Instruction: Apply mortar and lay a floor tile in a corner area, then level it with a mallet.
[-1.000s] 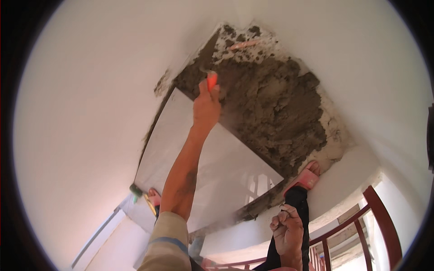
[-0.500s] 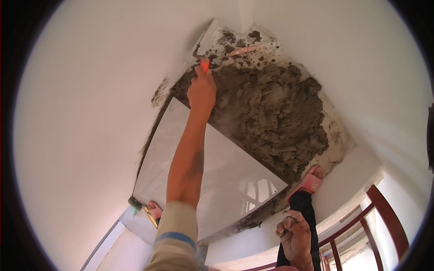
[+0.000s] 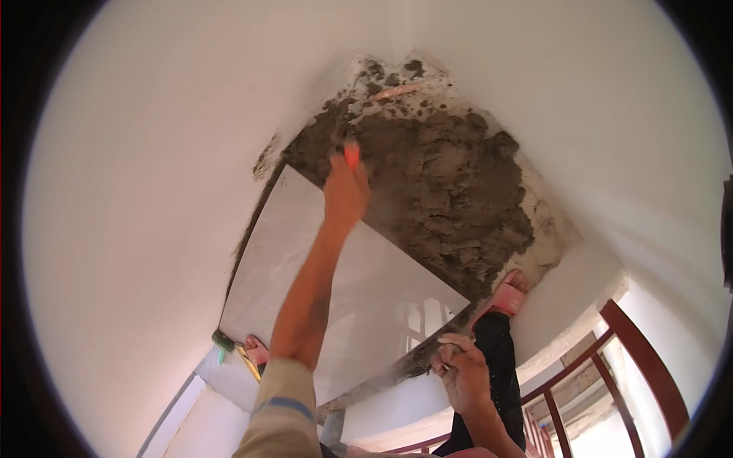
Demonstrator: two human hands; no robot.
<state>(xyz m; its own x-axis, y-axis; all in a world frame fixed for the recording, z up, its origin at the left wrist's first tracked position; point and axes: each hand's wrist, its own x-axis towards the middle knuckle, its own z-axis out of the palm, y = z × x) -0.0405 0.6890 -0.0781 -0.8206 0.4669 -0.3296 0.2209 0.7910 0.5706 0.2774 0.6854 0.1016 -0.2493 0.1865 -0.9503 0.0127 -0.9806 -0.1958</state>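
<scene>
Reaching out from the lower left, my left hand is closed around the orange-red handle of a trowel. Its blade is smeared by motion and lies over the far left part of the wet grey-brown mortar bed. Below the hand, a large glossy white tile lies beside the mortar, partly covered by my left forearm. My right hand hangs near my right leg, by the tile's near right edge. Its fingers are loosely bent, with gaps between them and nothing visible in them.
White walls meet at the far corner, where a reddish strip lies among mortar crumbs. My feet in pink slippers stand at the tile's sides. A dark green-handled tool lies at lower left. Dark red railings curve along the lower right.
My left hand has drawn the trowel back toward me, away from the far wall edge. My right hand has risen and shifted left. The whole view has moved slightly.
</scene>
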